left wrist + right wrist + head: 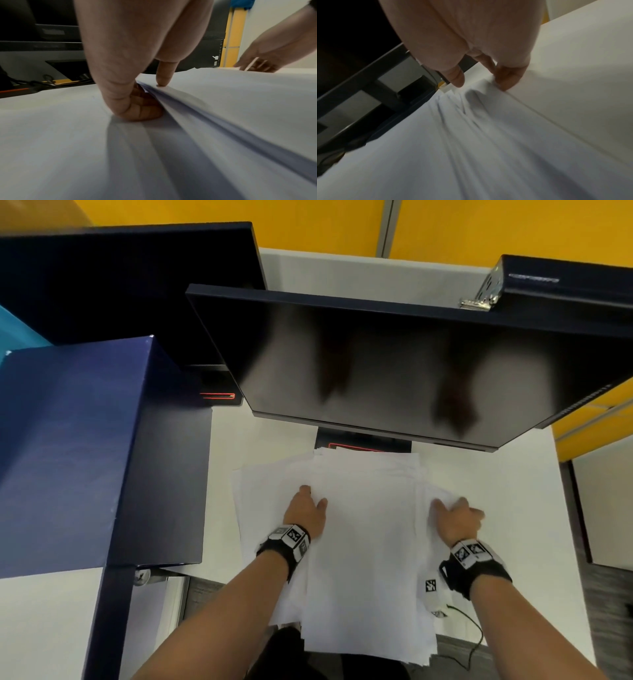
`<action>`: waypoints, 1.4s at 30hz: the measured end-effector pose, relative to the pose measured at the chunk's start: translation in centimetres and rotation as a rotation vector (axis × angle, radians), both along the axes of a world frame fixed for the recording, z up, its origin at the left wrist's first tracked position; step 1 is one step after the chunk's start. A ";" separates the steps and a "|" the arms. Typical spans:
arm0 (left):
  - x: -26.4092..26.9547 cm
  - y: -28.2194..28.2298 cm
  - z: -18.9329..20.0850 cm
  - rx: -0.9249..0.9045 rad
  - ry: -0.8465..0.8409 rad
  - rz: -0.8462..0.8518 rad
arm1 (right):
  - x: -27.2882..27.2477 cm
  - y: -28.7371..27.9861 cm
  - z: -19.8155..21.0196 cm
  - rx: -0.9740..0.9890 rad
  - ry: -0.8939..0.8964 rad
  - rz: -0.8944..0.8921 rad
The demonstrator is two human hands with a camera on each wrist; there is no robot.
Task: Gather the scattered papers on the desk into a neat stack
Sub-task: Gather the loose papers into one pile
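Squaring loose white paper sheets [363, 542] on the white desk [513, 491]

Left hand [305, 510] and right hand [457, 517] fingers curl round opposite side edges, pinching the sheets inward at frame centre.

Your left hand [306, 510] lay knuckles up at the left edge of the papers [363, 529], fingers [144, 108] curled under the sheets and thumb pressing on top, pinching them. Your right hand [457, 518] gripped the right edge likewise, thumb above and fingers tucked against the edge. Both forearms reached forward, bare, each wrist banded.
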State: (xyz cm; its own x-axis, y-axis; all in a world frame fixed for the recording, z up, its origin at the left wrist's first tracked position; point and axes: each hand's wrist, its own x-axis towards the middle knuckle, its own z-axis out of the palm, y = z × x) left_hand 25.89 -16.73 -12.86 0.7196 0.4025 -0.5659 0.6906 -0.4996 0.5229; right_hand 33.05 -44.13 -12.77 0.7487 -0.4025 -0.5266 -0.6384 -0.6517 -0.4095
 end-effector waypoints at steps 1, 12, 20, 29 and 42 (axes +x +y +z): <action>0.4 -0.6 0.0 0.007 0.006 -0.028 | 0.5 0.8 -0.3 0.021 0.001 0.044; -3.1 6.1 -0.3 0.306 0.037 0.226 | -1.6 -3.6 -1.4 0.134 -0.052 -0.026; -4.7 7.6 -0.8 -0.030 0.005 0.502 | -5.4 0.1 -2.2 0.154 -0.049 0.264; -4.6 7.6 -0.9 -0.164 -0.022 0.394 | -5.9 -0.7 -1.5 0.149 -0.051 0.127; -2.5 4.4 0.2 -0.221 -0.119 0.190 | -4.1 4.5 -0.4 0.274 -0.042 0.288</action>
State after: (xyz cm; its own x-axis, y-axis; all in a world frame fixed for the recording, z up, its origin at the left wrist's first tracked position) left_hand 23.41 -12.34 -12.62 0.7098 0.4129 -0.5707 0.6880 -0.2323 0.6876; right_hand 28.95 -39.60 -13.17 0.8339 -0.0219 -0.5515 -0.4242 -0.6648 -0.6149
